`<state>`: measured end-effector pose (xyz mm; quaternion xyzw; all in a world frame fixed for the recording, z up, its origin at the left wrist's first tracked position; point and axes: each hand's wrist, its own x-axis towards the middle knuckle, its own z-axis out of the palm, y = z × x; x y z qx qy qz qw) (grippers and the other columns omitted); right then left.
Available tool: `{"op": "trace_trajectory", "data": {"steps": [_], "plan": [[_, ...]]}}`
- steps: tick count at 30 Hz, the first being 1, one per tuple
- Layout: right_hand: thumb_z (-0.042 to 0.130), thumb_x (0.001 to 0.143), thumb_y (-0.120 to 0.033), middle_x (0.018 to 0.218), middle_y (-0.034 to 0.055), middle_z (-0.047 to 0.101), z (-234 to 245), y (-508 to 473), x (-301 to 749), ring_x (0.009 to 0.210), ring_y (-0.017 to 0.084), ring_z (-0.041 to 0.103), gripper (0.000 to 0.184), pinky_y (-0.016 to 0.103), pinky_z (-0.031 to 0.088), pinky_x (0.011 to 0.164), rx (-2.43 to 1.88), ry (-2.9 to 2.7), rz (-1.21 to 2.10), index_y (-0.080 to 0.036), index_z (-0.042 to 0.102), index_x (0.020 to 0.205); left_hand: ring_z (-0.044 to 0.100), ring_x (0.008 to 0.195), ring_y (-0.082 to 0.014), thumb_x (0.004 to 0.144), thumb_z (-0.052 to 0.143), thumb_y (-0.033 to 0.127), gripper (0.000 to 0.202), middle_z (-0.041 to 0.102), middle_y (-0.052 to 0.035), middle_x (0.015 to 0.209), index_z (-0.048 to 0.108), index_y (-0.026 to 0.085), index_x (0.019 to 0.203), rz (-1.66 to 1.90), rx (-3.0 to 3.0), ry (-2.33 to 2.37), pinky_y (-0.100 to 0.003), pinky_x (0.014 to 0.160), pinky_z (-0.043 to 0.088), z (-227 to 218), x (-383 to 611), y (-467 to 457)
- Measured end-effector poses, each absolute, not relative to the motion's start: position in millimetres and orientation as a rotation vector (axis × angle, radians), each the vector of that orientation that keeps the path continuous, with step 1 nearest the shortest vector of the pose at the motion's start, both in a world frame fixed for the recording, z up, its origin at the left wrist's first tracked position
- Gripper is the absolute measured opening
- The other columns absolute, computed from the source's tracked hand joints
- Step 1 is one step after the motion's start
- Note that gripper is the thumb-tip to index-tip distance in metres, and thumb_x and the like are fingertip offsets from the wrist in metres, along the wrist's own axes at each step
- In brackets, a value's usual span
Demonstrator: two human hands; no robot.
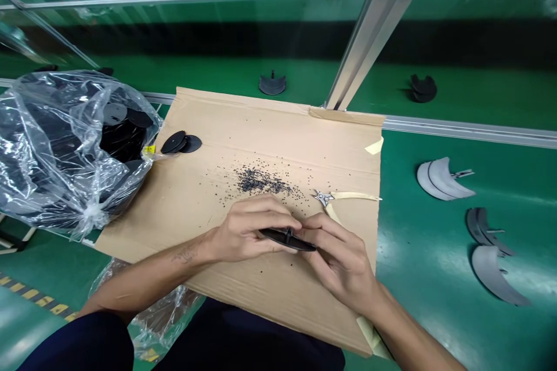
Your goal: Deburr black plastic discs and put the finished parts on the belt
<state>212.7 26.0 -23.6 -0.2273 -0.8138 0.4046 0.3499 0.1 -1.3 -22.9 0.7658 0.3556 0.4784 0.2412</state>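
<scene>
My left hand point(248, 232) and my right hand point(339, 255) both pinch a thin black plastic disc point(287, 239), held edge-on just above a sheet of brown cardboard point(243, 145). Fingers of both hands are closed around its rim. A small pair of metal cutters point(324, 197) lies on the cardboard just beyond my right hand. A scatter of tiny black trimmings point(261, 181) lies in front of my left hand. Two more black discs point(180, 143) rest at the cardboard's far left.
A clear plastic bag point(65, 145) full of black discs sits at the left. Grey curved parts point(441, 179) and darker ones point(487, 229) lie on the green bench at right. An aluminium post point(374, 29) rises behind the cardboard. Two black parts point(272, 84) point(423, 88) stand on the far belt.
</scene>
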Motion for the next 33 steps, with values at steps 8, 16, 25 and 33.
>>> {"op": "trace_trajectory", "data": {"steps": [8,16,25,33], "plan": [[0.053,0.093,-0.004,0.1,0.0092,0.064,-24.5,25.4,212.2,0.087,0.02,0.068,0.025,0.031,0.06,0.069,-0.559,-2.114,1.009,-0.021,0.066,0.107,0.068,0.089,-0.0162,0.092,0.068,0.027,0.024,0.073,-0.0072,0.097,0.069,0.018,0.115,1.304,2.076,0.914,-0.034,0.081,0.058,-23.4,-1.1,-0.9],[0.054,0.096,-0.01,0.098,0.0086,0.066,-27.4,22.8,209.2,0.083,0.019,0.066,0.018,0.031,0.058,0.068,-0.585,-2.034,1.156,-0.02,0.068,0.097,0.067,0.079,-0.0139,0.088,0.074,0.025,0.021,0.073,-0.0031,0.085,0.072,0.02,0.108,1.362,2.065,0.983,-0.03,0.074,0.058,-16.8,2.0,-5.8],[0.063,0.096,-0.013,0.099,0.0037,0.071,-25.8,28.4,207.1,0.085,0.017,0.068,0.017,0.032,0.058,0.075,-0.613,-1.871,1.276,-0.025,0.073,0.103,0.065,0.102,-0.0196,0.093,0.059,0.054,0.048,0.069,-0.0109,0.108,0.066,0.02,0.126,1.145,1.819,0.838,-0.036,0.088,0.057,-17.7,-4.5,-0.9],[0.062,0.093,-0.006,0.109,0.0064,0.07,-25.2,29.0,208.6,0.098,0.019,0.068,0.034,0.035,0.059,0.079,-0.618,-1.925,1.153,-0.026,0.07,0.119,0.064,0.094,-0.0169,0.09,0.07,0.024,0.028,0.067,-0.0071,0.098,0.07,0.023,0.118,1.197,1.879,0.927,-0.033,0.082,0.057,-23.6,-2.2,-2.4]]}}
